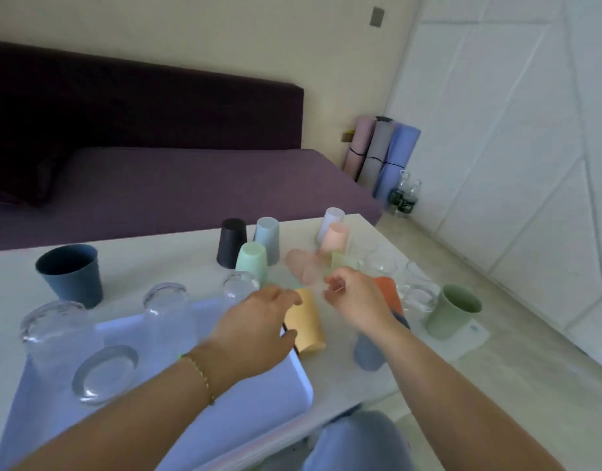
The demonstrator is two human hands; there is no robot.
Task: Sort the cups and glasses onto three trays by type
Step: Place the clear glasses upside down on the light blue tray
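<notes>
Two hands, left and right, near one tray.

ahead of left hand: mint cup, black cup, glass block | between hands: yellow cup | right of right hand: orange cup, glasses, green cup crowd | far left of left hand: bare table strip open | under left forearm: tray bare

Home living room. Purple sofa well beyond left hand; rolled exercise mats lean in corner beyond right hand; low white table beneath both.
</notes>
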